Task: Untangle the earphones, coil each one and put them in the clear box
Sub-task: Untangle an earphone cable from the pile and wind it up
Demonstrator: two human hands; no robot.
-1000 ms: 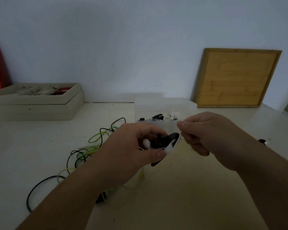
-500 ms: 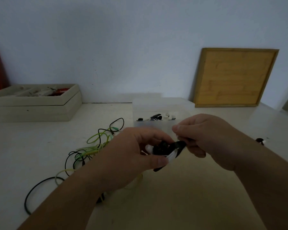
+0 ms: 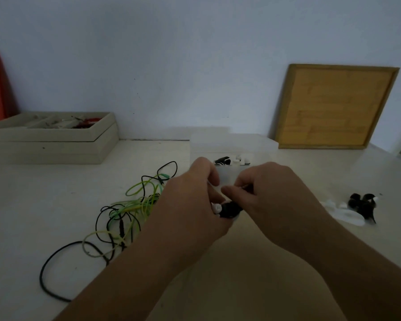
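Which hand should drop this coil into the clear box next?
Left, probably. The left hand grips the black-and-white coil, while the right hand only pinches its cable end. The clear box sits just behind both hands, so no handover looks needed.

In dim light, a plain pale wall backs a white table, a wooden board leaning at its far-right edge, stacked beige trays far left.
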